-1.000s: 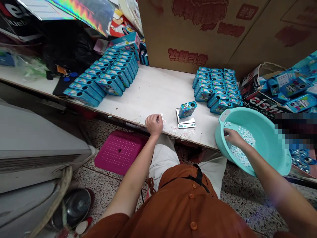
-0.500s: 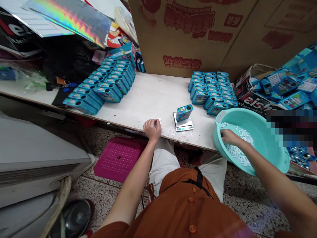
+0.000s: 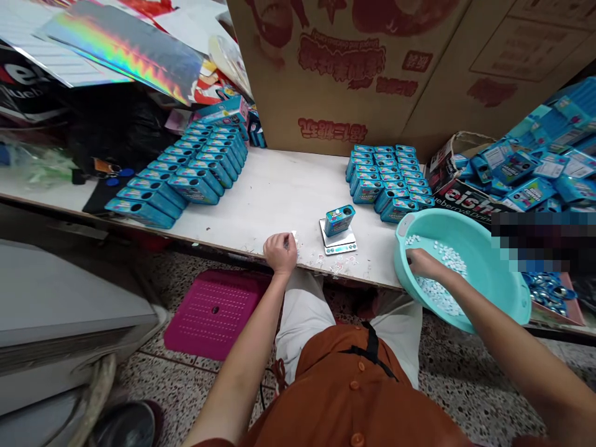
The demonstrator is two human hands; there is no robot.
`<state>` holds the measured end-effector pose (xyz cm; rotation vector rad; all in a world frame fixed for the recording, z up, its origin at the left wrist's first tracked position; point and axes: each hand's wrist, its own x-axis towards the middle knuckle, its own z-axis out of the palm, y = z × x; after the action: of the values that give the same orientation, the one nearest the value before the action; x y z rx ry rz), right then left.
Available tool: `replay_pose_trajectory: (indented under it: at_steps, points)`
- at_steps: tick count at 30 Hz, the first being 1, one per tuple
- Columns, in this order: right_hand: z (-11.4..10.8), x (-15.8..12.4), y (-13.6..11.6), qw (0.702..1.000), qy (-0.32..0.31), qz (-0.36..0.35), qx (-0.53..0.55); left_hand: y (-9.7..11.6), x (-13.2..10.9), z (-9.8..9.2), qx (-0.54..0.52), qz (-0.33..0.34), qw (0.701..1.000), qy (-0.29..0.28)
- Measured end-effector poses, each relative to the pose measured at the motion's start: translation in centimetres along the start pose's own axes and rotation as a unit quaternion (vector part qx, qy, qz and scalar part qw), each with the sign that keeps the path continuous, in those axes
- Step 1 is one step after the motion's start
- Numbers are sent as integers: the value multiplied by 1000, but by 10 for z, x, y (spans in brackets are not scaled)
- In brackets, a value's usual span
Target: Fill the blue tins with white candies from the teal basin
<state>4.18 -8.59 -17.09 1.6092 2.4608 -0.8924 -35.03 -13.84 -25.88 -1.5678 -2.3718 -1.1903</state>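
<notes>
My left hand [image 3: 280,251] rests closed at the table's front edge; a small dark spot shows among its curled fingers, too small to name. My right hand [image 3: 423,263] is inside a turquoise basin [image 3: 498,285], low by its left wall, over small white candies [image 3: 440,297]. Its fingers are curled in, and what they hold is hidden. Between the hands, a small digital scale [image 3: 341,249] carries one upright blue tin [image 3: 338,223] with a dark round opening in its top. Paper scraps [image 3: 342,266] lie in front of the scale.
Rows of blue tins stand at the left [image 3: 193,186] and back right [image 3: 395,208]. A large cardboard box [image 3: 335,105] closes off the back. An open carton [image 3: 442,162] of blue packs sits behind the basin. Below the table is a magenta stool [image 3: 209,316].
The whole view has shifted slightly, so things on the table appear a little lower and further left. My right hand stays in the basin and my left hand stays closed at the edge.
</notes>
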Motion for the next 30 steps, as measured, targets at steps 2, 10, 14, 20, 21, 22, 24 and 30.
replay_pose_trajectory:
  at_steps: [2,10,14,20,21,22,24,30]
  points:
    - [-2,-1,2,1000,-3,-2,2,0,0,0,0,4,1000,4]
    - [-15,-16,21,980,44,101,164,-3,0,2,3,8,1000,16]
    - [-21,-20,28,962,48,120,239,-2,0,2,-4,8,1000,14]
    - [-49,-23,1,936,106,103,318,-2,0,2,-4,8,1000,18]
    - [-56,-21,-9,934,116,89,327,-2,0,2,-4,8,1000,18]
    - [-64,-18,-20,933,120,71,333,-2,0,2,-3,9,1000,18]
    - [-77,-7,-44,934,113,30,338,-2,0,2,-4,11,1000,19]
    - [-90,59,-109,954,57,-45,291,-2,0,2,-7,14,999,28]
